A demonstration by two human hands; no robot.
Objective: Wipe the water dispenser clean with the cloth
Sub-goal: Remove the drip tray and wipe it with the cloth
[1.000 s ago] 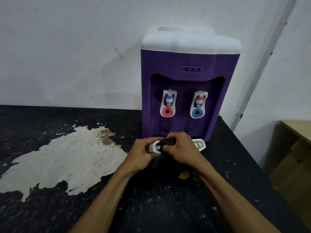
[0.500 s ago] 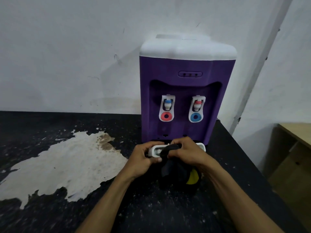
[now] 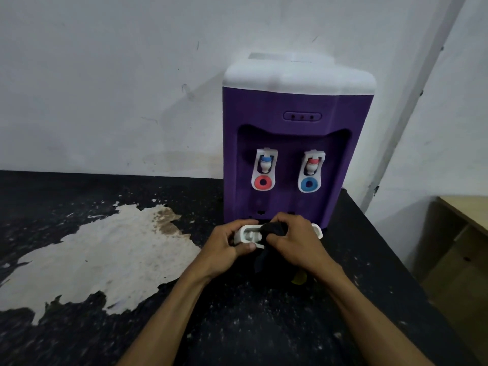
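water dispenser (image 3: 293,107): purple body, white top (image 3: 298,75), upright at the back right of the black counter (image 3: 237,326), back against the white wall (image 3: 105,75)

white drip tray (image 3: 247,235) sits at the foot of its front face. can't tell if it's fully seated or pulled out a bit

cloth (image 3: 273,228): dark, bunched on top of the tray around its middle, rest of it hangs down in front of the tray. a yellow bit (image 3: 299,278) shows low down under the right wrist, looks like part of the same cloth, not sure

right hand (image 3: 295,241): fingers curled over the cloth, gripping it and pressing it onto the tray

left hand (image 3: 224,249): clamped on the tray's left end, thumb along the front edge, fingers over the top

both forearms come in from the bottom edge of frame

two taps in the front recess above the hands: left tap (image 3: 263,171) has a blue nozzle cap and red ring, right tap (image 3: 311,173) has a red cap and blue ring. nothing touches either one

small indicator panel (image 3: 302,116) with three dots above the recess

counter coating is worn: big pale peeled patch (image 3: 105,260) left of the dispenser, brownish stain at its upper right corner, white specks all over

wooden desk (image 3: 464,215) at far right, lower than the counter, well apart from it
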